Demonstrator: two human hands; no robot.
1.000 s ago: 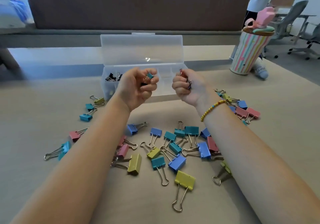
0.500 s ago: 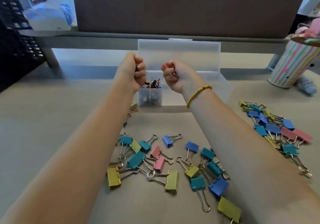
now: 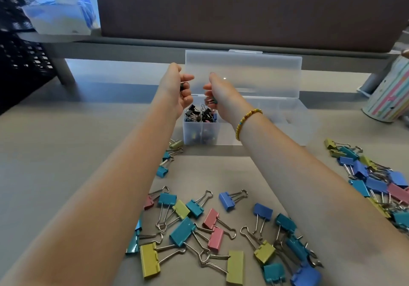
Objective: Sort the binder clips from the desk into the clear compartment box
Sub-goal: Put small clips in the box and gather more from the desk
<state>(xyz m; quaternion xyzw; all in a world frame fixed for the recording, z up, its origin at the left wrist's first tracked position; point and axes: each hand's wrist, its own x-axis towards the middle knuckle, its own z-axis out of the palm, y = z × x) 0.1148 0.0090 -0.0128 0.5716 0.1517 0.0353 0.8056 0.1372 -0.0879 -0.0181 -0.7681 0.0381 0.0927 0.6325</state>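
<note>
Left hand [image 3: 177, 89] grip pinches black clip [image 3: 182, 86]; right hand [image 3: 218, 96] grip pinches teal clip [image 3: 215, 101]; both over box [image 3: 243, 131]

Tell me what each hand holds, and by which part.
Left hand grips a small black clip; right hand pinches a small teal clip. The gripped parts are hidden.

Both arms outstretched, hands [image 3: 177, 91] [image 3: 218, 95] curled.

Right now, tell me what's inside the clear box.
The clear box holds small binder clips, mostly black, in its left compartment. The right hand and forearm hide part of the middle.
</note>
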